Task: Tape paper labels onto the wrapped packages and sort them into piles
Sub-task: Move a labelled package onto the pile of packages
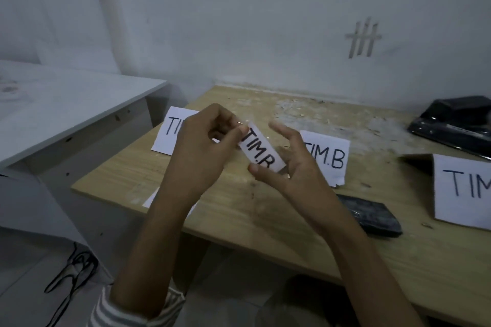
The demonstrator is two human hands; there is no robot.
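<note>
Showing the head view, the one camera angle given. Both hands are raised above a wooden table [239,210] and hold one small paper label [261,150] between them, tilted, with its upper end to the left. The label's lettering reads "TIM." followed by a letter partly covered by a thumb.

The left hand [202,146] pinches the label's upper end between thumb and curled fingertips. The right hand [292,167] grasps the lower end, thumb on the front face and loosely spread fingers behind it. The label touches neither the table nor any package.

Three larger sheets lie flat on the table: a left sheet [166,133], partly hidden by the left hand; a middle sheet [332,159] marked "TIM.B"; and a right sheet [462,188], cut off by the frame edge.

One black wrapped package [377,216] lies on the table just beside the right forearm. A pile of black packages [457,125] sits at the far right, near the wall [265,21].

A striped sleeve [132,308] covers the left arm near the elbow.
</note>
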